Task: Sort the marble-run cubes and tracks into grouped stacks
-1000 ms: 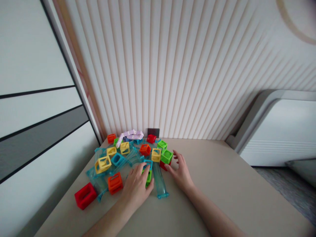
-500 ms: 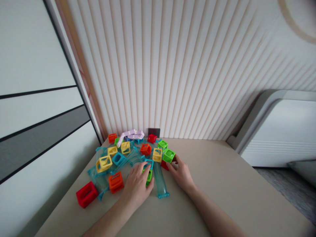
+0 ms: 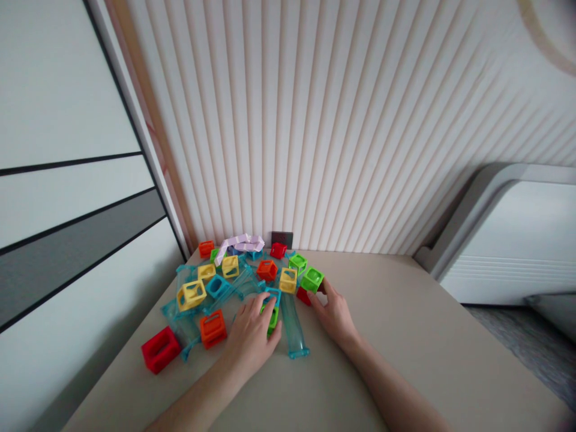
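The right hand (image 3: 335, 313) pinched the green cube (image 3: 311, 279), seemingly lifted; the left hand (image 3: 251, 333) lay flat, steadying a green block (image 3: 271, 317); a firm, level grip suited.

A beige tabletop (image 3: 405, 336) meets a wall of vertical ribbed panelling (image 3: 342, 120). Left of the tabletop stands a white cabinet front (image 3: 58, 120) with a grey band. Right of it, a white rounded unit (image 3: 517, 240) stands above grey floor (image 3: 531, 348).

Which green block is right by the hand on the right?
The bright green cube at the pile's right edge: the right hand has its fingers at it. Another green cube sits farther back, and a third lies under the left hand.
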Action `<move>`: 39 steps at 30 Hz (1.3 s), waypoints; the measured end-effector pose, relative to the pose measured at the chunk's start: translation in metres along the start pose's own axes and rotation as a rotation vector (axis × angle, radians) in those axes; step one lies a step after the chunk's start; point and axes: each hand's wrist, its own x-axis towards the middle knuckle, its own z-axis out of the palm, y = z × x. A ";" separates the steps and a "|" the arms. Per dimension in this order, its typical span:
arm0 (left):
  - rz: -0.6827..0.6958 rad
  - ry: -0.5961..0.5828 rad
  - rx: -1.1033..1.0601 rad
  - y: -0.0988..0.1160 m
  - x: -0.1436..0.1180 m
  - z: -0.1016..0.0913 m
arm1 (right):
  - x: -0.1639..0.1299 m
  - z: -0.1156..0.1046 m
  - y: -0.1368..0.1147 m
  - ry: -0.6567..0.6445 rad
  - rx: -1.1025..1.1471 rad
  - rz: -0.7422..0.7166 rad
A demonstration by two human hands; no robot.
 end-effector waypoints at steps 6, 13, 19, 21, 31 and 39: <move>-0.003 -0.003 -0.015 0.000 0.000 0.000 | 0.000 0.005 0.008 0.064 -0.023 -0.019; 0.005 0.032 -0.010 -0.001 0.000 0.001 | 0.000 0.010 0.010 0.056 -0.011 0.009; 0.006 0.010 -0.004 -0.001 -0.001 -0.001 | -0.002 0.006 0.002 -0.014 0.038 0.070; 0.000 0.003 0.004 0.000 0.000 -0.002 | -0.002 0.006 0.003 -0.002 0.039 0.055; -0.004 -0.009 0.008 0.001 0.000 -0.002 | 0.000 0.006 0.007 0.032 -0.028 -0.034; 0.000 -0.005 0.005 0.000 0.000 -0.002 | 0.005 0.007 0.012 0.002 -0.022 -0.093</move>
